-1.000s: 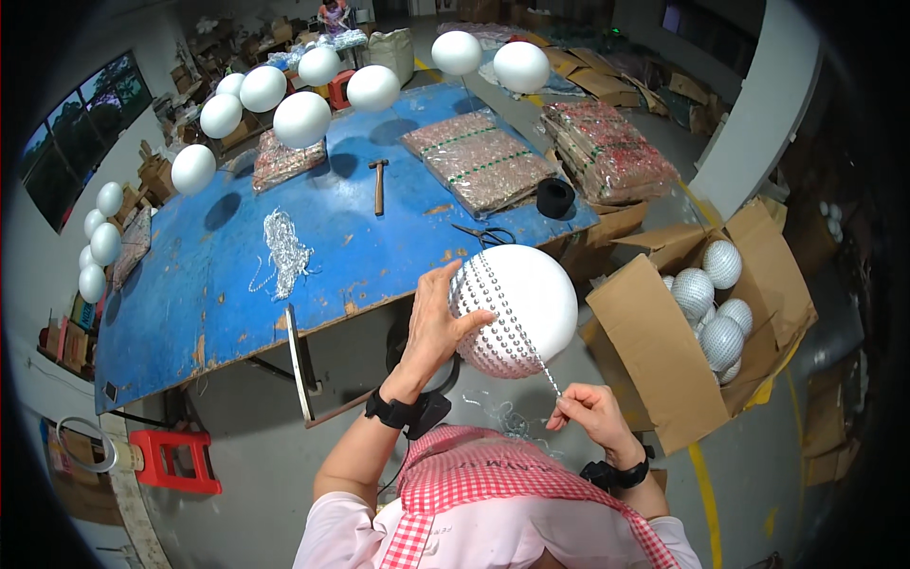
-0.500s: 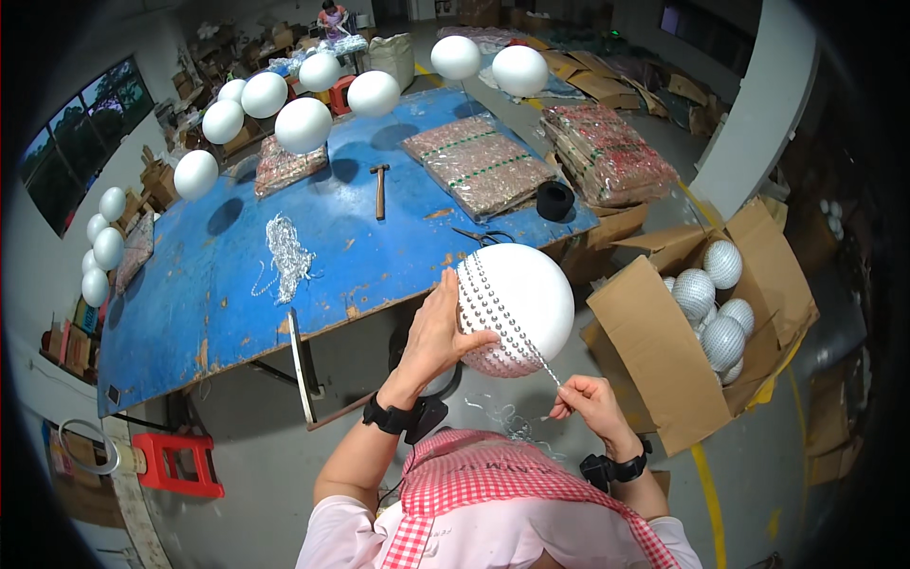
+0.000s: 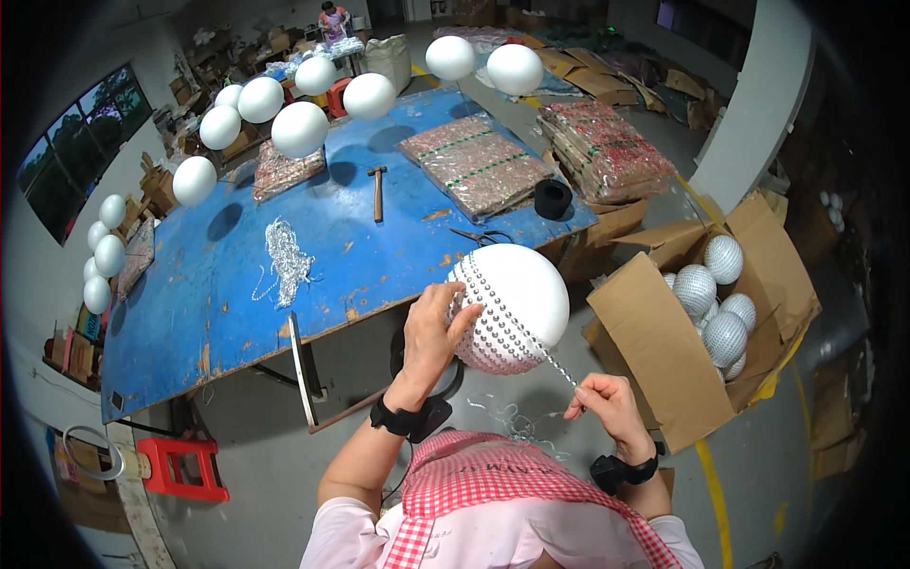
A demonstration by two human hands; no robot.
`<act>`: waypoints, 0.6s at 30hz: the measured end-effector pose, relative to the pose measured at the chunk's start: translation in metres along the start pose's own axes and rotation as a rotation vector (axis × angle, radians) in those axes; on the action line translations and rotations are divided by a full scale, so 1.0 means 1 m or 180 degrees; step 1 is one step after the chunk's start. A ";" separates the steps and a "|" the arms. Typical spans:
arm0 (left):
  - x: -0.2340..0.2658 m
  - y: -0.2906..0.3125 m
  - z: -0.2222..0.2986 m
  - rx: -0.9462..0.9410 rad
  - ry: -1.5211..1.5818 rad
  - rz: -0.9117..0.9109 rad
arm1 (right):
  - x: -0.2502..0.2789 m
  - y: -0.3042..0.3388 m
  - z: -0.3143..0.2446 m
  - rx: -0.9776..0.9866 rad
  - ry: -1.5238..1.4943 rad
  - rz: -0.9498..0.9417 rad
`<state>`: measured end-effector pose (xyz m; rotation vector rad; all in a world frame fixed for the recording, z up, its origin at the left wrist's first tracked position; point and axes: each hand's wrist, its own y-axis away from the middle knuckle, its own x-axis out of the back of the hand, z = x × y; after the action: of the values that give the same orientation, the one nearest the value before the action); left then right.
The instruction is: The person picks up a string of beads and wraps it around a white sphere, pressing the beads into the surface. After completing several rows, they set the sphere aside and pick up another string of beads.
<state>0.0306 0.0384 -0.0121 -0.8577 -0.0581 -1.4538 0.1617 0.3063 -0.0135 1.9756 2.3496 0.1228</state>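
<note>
A large white ball [image 3: 533, 286] hangs or is held before me, just past the near edge of the table. Rows of a silver bead string [image 3: 561, 369] wrap its left and lower part; the upper right is bare white. My left hand [image 3: 432, 334] grips the ball's left side, with the thumb and fingers bent against the beaded rows. Between the pinched fingers of my right hand [image 3: 609, 408], the string's free length runs taut, down and right from the ball. What supports the ball underneath cannot be made out.
On the blue table [image 3: 190, 303] lie a tangle of silver string [image 3: 284, 261], a hammer [image 3: 378, 194], scissors [image 3: 482, 237], a black roll [image 3: 553, 199] and wrapped packs [image 3: 474, 163]. Several white balls [image 3: 300, 130] stand above it. An open carton [image 3: 664, 356] holds finished-looking silver balls. A red stool [image 3: 185, 469] stands left.
My left hand has shifted its grip, its fingers now bent and its thumb raised along the beads. My right hand has moved slightly right, still pinching the string.
</note>
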 end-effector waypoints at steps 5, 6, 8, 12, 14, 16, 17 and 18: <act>-0.002 0.001 -0.016 -0.0341 -0.0436 -0.0377 | 0.005 -0.008 0.015 -0.0226 0.0043 0.0020; -0.003 0.001 -0.015 -0.0425 -0.0368 -0.0420 | 0.006 -0.009 0.017 -0.0301 -0.0005 0.0047; -0.004 0.000 -0.013 -0.0495 -0.0310 -0.0463 | 0.004 -0.010 0.017 -0.0315 0.0016 0.0022; -0.009 0.000 -0.011 -0.0046 -0.0269 -0.0481 | -0.001 -0.009 0.012 -0.0247 0.0123 -0.0043; -0.012 0.000 -0.010 -0.0032 -0.0365 -0.0280 | -0.003 -0.008 0.005 -0.0186 0.0110 -0.0103; -0.011 0.000 -0.005 -0.0208 -0.0310 -0.0037 | -0.001 -0.009 0.004 -0.0133 0.0090 -0.0143; -0.011 -0.001 -0.005 -0.0217 -0.0303 -0.0059 | 0.001 -0.011 0.008 -0.0138 0.0138 -0.0092; -0.010 -0.002 -0.007 -0.0090 -0.0215 0.0046 | 0.003 -0.013 0.011 -0.0145 0.0186 -0.0040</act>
<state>0.0237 0.0434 -0.0211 -0.9285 -0.0818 -1.4149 0.1498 0.3077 -0.0253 1.9624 2.3718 0.2342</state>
